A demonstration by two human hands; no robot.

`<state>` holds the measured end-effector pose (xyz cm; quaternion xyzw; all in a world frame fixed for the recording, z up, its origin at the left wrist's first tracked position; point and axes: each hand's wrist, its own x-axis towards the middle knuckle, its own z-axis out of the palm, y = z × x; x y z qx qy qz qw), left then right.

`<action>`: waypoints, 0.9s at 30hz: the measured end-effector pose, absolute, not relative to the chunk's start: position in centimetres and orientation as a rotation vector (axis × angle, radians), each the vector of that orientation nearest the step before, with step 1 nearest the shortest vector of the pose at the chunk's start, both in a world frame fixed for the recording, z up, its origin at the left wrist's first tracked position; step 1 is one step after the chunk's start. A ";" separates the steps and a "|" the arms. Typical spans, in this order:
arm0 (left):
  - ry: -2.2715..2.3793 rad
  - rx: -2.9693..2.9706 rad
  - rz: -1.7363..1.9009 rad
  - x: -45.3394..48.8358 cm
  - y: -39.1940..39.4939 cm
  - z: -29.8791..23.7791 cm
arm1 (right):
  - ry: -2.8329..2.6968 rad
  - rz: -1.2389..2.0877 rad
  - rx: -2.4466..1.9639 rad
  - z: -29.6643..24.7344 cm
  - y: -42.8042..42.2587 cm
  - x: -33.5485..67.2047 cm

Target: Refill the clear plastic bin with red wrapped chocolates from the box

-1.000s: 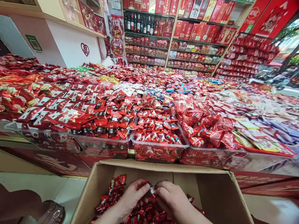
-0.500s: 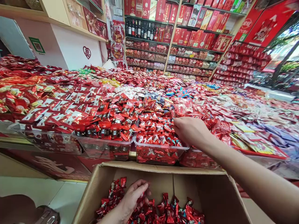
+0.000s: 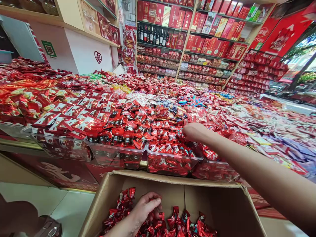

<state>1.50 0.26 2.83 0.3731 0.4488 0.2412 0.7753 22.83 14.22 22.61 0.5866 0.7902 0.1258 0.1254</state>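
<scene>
A brown cardboard box [image 3: 222, 200] stands open in front of me with several red-wrapped candies [image 3: 182, 223] in its bottom. My left hand [image 3: 144, 209] rests inside the box with its fingers curled round some of those candies. My right hand [image 3: 195, 132] reaches forward over a clear plastic bin [image 3: 172, 163] heaped with small red candies. Its fingers are bent down onto the heap near the bin's right rear corner. What lies under those fingers is hidden.
Rows of clear bins of wrapped candies [image 3: 116, 154] cover a wide display counter. Shelves of red gift boxes and bottles [image 3: 158, 33] line the back wall. A white tiled floor [image 3: 66, 210] and a dark object [image 3: 49, 228] lie at lower left.
My right hand left the box and reached out to the candy bin, then shifted slightly back over the heap. My left hand stayed in the box among the candies.
</scene>
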 end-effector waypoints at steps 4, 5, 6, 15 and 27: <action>0.958 0.806 0.507 1.4 0.3 2.8 | 2.443 0.346 1.758 25.1 13.2 22.6; 0.951 0.817 0.508 1.3 0.3 2.8 | 2.546 0.312 1.810 25.6 12.2 22.4; 0.947 0.834 0.505 1.2 0.3 2.9 | 2.666 0.219 1.869 25.8 10.8 22.0; 0.569 1.187 0.446 2.1 -1.1 6.5 | 2.734 -1.173 2.121 10.5 -2.8 16.3; 0.800 1.210 0.527 2.3 -0.7 4.9 | 1.657 -2.886 2.304 6.4 -2.3 17.8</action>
